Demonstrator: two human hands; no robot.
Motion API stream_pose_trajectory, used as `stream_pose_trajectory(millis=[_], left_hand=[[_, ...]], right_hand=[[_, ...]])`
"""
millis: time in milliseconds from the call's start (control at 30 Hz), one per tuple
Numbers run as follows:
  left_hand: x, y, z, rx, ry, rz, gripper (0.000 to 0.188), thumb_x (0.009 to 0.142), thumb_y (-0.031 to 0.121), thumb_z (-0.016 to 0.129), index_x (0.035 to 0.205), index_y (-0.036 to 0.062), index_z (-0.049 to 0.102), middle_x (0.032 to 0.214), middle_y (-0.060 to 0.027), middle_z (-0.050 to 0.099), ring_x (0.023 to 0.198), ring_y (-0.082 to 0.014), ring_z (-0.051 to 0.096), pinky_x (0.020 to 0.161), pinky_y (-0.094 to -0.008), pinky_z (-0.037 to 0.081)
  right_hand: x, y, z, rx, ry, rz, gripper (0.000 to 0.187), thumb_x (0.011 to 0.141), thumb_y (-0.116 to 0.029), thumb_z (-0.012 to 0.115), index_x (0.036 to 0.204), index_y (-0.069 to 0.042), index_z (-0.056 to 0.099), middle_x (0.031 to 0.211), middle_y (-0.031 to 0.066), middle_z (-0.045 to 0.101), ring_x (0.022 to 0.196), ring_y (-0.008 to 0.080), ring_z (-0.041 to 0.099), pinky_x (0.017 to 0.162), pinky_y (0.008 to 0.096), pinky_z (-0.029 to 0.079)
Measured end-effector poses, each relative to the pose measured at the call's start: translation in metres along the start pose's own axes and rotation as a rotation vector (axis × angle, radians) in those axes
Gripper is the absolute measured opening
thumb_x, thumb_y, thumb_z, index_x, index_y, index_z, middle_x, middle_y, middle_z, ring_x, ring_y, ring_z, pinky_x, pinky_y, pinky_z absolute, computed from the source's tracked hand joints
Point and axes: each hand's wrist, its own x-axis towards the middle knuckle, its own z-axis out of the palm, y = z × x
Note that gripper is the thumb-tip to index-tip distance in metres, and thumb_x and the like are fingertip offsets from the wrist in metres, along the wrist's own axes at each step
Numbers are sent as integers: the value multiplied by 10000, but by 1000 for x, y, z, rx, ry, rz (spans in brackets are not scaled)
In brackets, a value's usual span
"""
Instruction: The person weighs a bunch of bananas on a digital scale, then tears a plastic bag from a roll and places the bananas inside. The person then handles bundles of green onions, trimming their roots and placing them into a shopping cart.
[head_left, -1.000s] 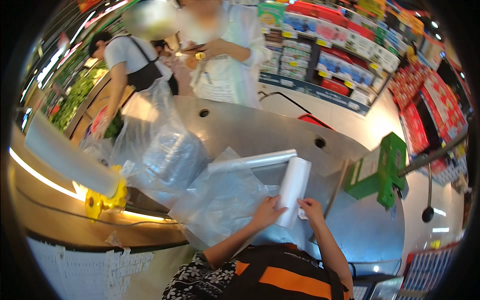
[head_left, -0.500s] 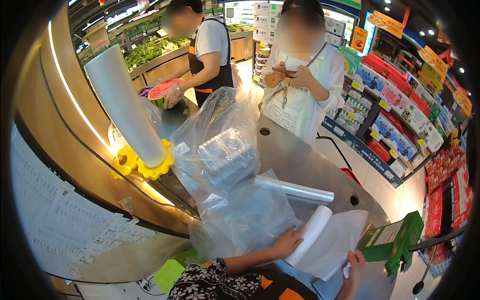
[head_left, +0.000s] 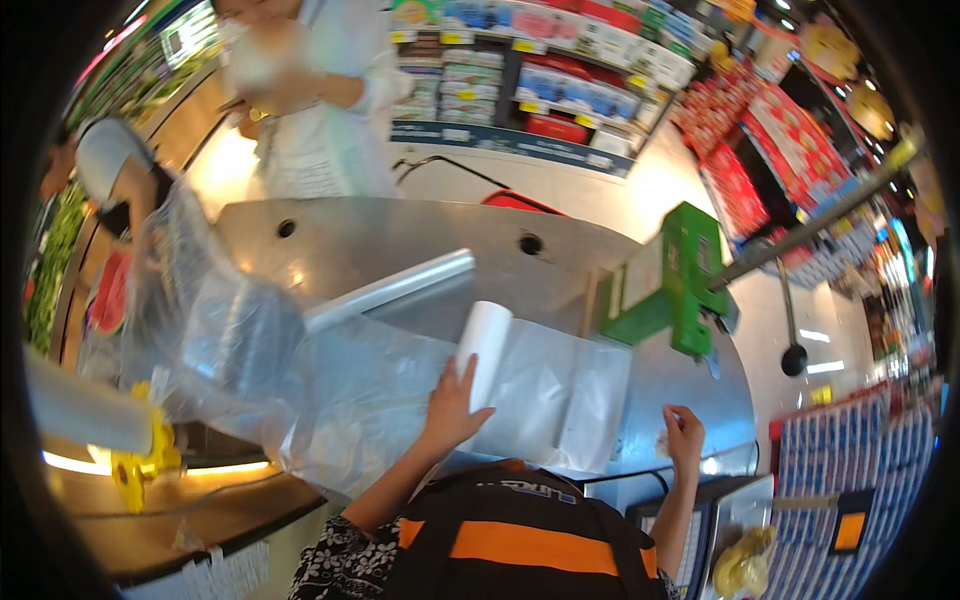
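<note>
A white roll of thin plastic bags lies slantwise on the metal counter. My left hand rests on its near end, fingers stretched out and thumb apart. From under the roll, a loose translucent plastic sheet spreads flat to the right. Beyond that sheet's right edge, above the near side of the counter, is my right hand, its fingers bent together. A small pale bit shows at these fingertips, too blurred to name. A second, shiny clear roll lies farther back.
A large clear bag of stacked containers stands at the left, by an upright film roll on a yellow base. A green device sits at the right. The metal counter has round holes; a person stands beyond it.
The view has swung to the right. My right hand has come away from the sheet's edge, and the sheet now lies flat. My left hand stays on the roll.
</note>
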Motion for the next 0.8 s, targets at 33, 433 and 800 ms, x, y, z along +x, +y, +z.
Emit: stream_pose_trajectory(millis=[33, 433, 800], left_hand=[[2, 4, -2, 65, -21, 13, 963, 667, 333, 761, 1433, 117, 219, 1374, -311, 262, 1217, -431, 375, 940, -526, 369], [107, 26, 14, 251, 25, 61, 717, 767, 354, 683, 1389, 292, 332, 1417, -272, 209, 1114, -446, 444, 835, -468, 470], [106, 24, 15, 236, 2, -31, 622, 822, 304, 589, 1385, 346, 329, 1451, -232, 181, 1051, -438, 497, 796, -467, 493]], right_hand=[[-1, -8, 5, 75, -44, 35, 188, 835, -217, 662, 916, -48, 673, 507, 22, 500, 455, 76, 433, 421, 268, 340], [90, 4, 119, -401, -64, -219, 506, 758, -453, 672, 1009, -22, 587, 760, 199, 638, 775, 370, 626, 674, 444, 493], [67, 47, 61, 492, -100, -22, 192, 856, -219, 541, 747, -63, 558, 582, 43, 547, 563, 148, 560, 489, 284, 423]])
